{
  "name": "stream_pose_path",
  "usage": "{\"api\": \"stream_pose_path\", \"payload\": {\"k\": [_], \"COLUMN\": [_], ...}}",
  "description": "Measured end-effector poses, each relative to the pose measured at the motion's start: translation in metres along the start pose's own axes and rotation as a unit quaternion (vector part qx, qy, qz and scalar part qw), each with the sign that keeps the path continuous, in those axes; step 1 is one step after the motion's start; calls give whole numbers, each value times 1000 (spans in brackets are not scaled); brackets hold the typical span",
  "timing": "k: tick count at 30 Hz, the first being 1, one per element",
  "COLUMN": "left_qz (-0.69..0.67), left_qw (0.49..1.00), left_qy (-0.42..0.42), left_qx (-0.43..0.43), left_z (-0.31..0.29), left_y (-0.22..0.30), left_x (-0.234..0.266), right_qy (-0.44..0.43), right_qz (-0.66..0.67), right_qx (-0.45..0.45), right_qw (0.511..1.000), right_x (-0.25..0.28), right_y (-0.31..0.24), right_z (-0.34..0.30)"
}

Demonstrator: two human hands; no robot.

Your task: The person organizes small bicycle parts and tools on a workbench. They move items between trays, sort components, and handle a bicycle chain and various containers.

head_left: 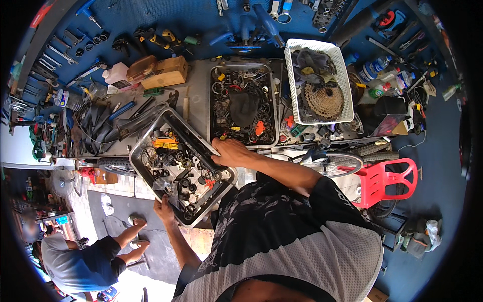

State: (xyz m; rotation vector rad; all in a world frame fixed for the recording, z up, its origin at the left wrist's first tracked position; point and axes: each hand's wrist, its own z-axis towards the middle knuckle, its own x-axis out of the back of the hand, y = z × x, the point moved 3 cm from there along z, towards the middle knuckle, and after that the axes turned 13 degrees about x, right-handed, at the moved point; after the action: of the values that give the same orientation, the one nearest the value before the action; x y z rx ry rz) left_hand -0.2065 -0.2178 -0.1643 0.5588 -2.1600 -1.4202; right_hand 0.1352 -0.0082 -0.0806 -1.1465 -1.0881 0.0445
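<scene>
A metal tray (205, 212) of loose small parts is held tilted in front of the bench. Yellow and orange pieces (166, 143), several black rings and knobs, and a red-orange part (209, 183) lie in it. My left hand (165, 209) is closed on the tray's near left edge, beside a clear plastic bag (168, 186). Across the tray, my right hand (230, 152) has its fingers curled over the right rim. Just beyond that hand, a second tray (276, 116) of dark parts, with a black cloth-like piece (245, 108) on top, rests on the bench.
A white basket (347, 93) holds rags and a bicycle cassette (323, 102). Cardboard (172, 71) and tools crowd the bench's left; bottles (375, 68) stand right. A red plastic chair (387, 181) and wheel are at right. Another person (85, 261) sits lower left.
</scene>
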Motion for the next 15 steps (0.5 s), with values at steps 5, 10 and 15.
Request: {"api": "stream_pose_path", "payload": {"k": [5,10,15], "left_qz": [66,157,172], "left_qw": [997,984,969], "left_qy": [-8,-76,-158], "left_qx": [-30,-29,-85], "left_z": [-14,-1,38], "left_y": [45,119,140], "left_x": [-19,-70,-153], "right_qy": [57,115,250], "right_qz": [42,76,67], "right_qx": [-13,-77,-137], "right_qw": [997,987,956], "right_x": [23,62,71], "right_y": [-3,1,42], "right_z": [-39,-76,-113]}}
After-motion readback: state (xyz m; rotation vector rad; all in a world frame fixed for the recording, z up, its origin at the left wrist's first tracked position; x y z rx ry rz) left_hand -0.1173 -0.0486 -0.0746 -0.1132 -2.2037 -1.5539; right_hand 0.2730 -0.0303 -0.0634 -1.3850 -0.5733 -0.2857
